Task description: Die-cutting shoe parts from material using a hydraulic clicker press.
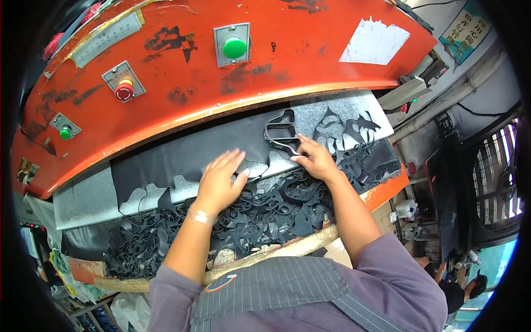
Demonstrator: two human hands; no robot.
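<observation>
A dark sheet, leather-like (182, 146), lies along the grey metal bed (83, 196), its near edge cut into curved notches. My left hand (221, 180) rests flat near that edge, fingers stretched out and holding nothing. On the sheet's right end stands a metal cutting die (283, 138), a curved outline frame with crossbars. My right hand (315, 159) grips the die's near right side between thumb and fingers. Cut-out remnants of dark sheet (330, 124) lie on the bed to the right of the die.
A heap of dark scraps (265, 210) fills the trough between the bed and a pale rail (276, 248) by my apron. Beyond the bed spans an orange machine beam (182, 72) with green buttons (234, 48) and a red knob (124, 90). Another person (456, 293) is at far lower right.
</observation>
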